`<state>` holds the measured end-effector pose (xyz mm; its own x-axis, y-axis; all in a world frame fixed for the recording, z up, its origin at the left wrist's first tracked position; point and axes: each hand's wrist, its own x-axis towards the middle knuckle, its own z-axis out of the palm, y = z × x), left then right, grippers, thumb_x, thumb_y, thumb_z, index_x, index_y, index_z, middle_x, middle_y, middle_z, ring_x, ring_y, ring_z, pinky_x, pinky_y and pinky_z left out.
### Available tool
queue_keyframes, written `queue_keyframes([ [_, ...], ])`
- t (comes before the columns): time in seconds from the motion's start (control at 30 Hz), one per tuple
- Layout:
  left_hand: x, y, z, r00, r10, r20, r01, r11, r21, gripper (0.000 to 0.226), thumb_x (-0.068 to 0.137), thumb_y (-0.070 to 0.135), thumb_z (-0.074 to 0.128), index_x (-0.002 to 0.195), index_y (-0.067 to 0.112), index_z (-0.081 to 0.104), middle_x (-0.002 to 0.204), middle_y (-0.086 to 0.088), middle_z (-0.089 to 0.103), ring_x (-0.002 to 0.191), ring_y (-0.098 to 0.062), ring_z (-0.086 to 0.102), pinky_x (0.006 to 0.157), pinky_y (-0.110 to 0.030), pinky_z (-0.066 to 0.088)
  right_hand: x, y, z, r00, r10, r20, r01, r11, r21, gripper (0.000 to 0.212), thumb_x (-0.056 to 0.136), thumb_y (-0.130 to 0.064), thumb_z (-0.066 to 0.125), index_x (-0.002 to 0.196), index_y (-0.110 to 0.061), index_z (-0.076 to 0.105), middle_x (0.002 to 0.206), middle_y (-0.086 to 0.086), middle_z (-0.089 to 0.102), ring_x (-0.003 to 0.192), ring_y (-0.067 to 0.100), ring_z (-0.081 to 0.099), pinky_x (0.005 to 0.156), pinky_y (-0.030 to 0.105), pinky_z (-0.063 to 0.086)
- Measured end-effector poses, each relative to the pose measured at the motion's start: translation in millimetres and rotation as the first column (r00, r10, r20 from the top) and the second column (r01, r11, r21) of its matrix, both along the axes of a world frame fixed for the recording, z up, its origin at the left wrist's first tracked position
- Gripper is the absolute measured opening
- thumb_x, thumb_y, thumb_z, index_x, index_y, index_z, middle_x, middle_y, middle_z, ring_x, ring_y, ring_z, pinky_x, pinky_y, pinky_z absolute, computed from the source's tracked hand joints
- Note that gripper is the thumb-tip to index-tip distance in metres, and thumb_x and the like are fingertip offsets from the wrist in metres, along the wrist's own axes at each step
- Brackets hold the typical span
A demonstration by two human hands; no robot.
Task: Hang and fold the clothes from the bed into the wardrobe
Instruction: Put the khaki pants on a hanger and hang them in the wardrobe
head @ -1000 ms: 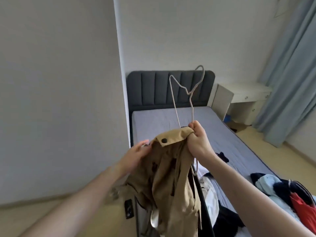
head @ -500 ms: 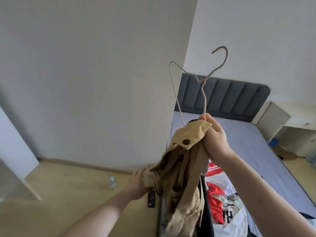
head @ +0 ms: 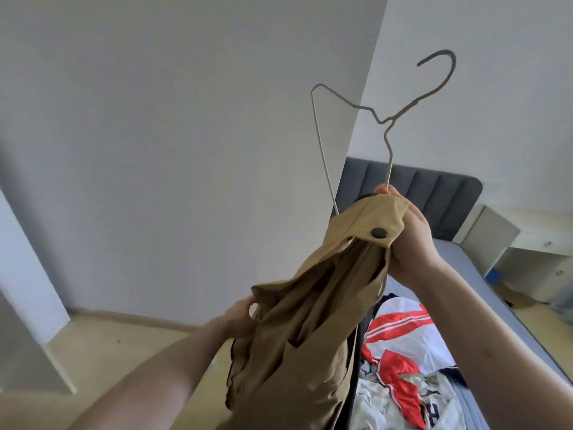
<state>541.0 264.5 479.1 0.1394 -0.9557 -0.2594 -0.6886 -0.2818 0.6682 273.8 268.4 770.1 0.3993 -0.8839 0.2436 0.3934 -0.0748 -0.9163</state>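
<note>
A tan pair of trousers [head: 304,330] with a dark button hangs bunched in front of me. My right hand [head: 409,240] grips its waistband together with the lower part of a thin wire hanger [head: 384,119], whose hook points up and right. Lower down, my left hand [head: 238,315] holds a fold of the tan cloth at its left side; the fingers are partly hidden by the fabric. Behind the trousers lies the bed [head: 465,274] with a grey sheet and dark padded headboard, and a red and white garment [head: 400,339] on it.
A pale wall corner [head: 362,103] juts out just left of the bed. A white bedside desk [head: 524,243] stands at the right. A white panel edge [head: 28,305] shows at the far left above the yellowish floor [head: 130,339]. More crumpled clothes [head: 412,398] lie on the bed's near end.
The view has swung left and upward. My left hand has slid from the waistband down to the side of the trousers. My right hand still holds hanger and waistband.
</note>
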Motion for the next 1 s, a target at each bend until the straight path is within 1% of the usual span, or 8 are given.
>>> queue_keyframes([
  [0.13,18,42,-30,0.968,0.110,-0.224,-0.084,0.989,0.122,0.078,0.093,0.044,0.069,0.153,0.020,0.024,0.149,-0.008,0.044,0.134,-0.030,0.048,0.110,-0.042,0.042,27,16,2,1.000,0.029,-0.005,-0.029,1.000,0.004,0.031,0.107,-0.016,0.043,0.075,-0.017,0.047,0.068,0.002,0.049,0.060,0.013,0.048,0.065,0.029,0.046],
  [0.23,28,72,-48,0.812,0.352,-0.465,-0.318,0.936,0.152,0.076,0.086,0.066,0.053,0.137,0.013,0.032,0.131,-0.015,0.056,0.117,-0.034,0.058,0.104,-0.055,0.049,54,25,-4,0.993,0.107,-0.046,-0.109,0.993,-0.033,0.038,0.108,-0.012,0.040,0.071,-0.017,0.050,0.063,-0.001,0.053,0.056,0.011,0.052,0.058,0.023,0.050],
  [0.3,44,88,-48,0.781,0.448,-0.435,-0.435,0.890,0.134,0.089,0.068,0.072,0.052,0.129,0.011,0.034,0.117,-0.014,0.060,0.107,-0.034,0.062,0.095,-0.054,0.054,65,25,-11,0.989,0.104,-0.107,-0.110,0.993,-0.050,0.037,0.109,-0.012,0.041,0.073,-0.016,0.050,0.064,-0.001,0.055,0.058,0.010,0.054,0.060,0.023,0.051],
  [0.4,86,109,-35,0.831,0.493,-0.259,-0.484,0.869,0.102,0.075,0.075,0.042,0.065,0.130,0.006,0.030,0.111,-0.010,0.058,0.092,-0.027,0.058,0.083,-0.045,0.052,60,14,-26,0.948,-0.039,-0.315,-0.005,0.990,-0.138,0.034,0.106,-0.005,0.039,0.077,-0.018,0.049,0.070,-0.001,0.049,0.067,0.013,0.046,0.068,0.028,0.041],
  [0.6,169,147,31,0.757,0.593,-0.275,-0.607,0.794,0.043,0.073,0.068,0.032,0.077,0.130,0.021,0.040,0.109,-0.003,0.062,0.095,-0.022,0.064,0.075,-0.036,0.054,29,-12,-86,0.592,-0.189,-0.784,0.094,0.982,-0.165,0.022,0.106,-0.014,0.043,0.105,-0.011,0.066,0.105,0.021,0.067,0.101,0.040,0.064,0.097,0.056,0.051],
  [0.77,201,171,113,0.846,0.484,-0.222,-0.504,0.862,-0.043,0.080,0.056,0.037,0.087,0.127,0.032,0.051,0.110,0.005,0.067,0.093,-0.016,0.069,0.070,-0.030,0.055,35,-20,-140,0.427,-0.129,-0.895,0.100,0.990,-0.095,0.011,0.100,-0.010,0.052,0.103,-0.009,0.063,0.103,0.024,0.066,0.097,0.041,0.063,0.091,0.055,0.051],
  [0.87,206,189,148,0.917,0.353,-0.184,-0.364,0.931,-0.024,0.064,0.050,0.042,0.094,0.107,0.023,0.072,0.097,0.007,0.078,0.088,-0.017,0.076,0.084,-0.040,0.063,43,-24,-163,0.415,-0.132,-0.900,0.122,0.989,-0.088,0.007,0.097,-0.009,0.056,0.099,-0.009,0.063,0.099,0.024,0.066,0.086,0.033,0.062,0.076,0.042,0.048],
  [1.0,213,212,168,0.934,0.331,-0.133,-0.338,0.940,-0.032,0.052,0.060,0.054,0.090,0.091,0.015,0.077,0.091,0.001,0.079,0.089,-0.024,0.076,0.092,-0.042,0.059,51,-26,-175,0.407,-0.127,-0.904,0.156,0.985,-0.068,0.007,0.097,-0.018,0.058,0.097,-0.016,0.065,0.093,0.016,0.068,0.088,0.033,0.064,0.078,0.042,0.049],
])
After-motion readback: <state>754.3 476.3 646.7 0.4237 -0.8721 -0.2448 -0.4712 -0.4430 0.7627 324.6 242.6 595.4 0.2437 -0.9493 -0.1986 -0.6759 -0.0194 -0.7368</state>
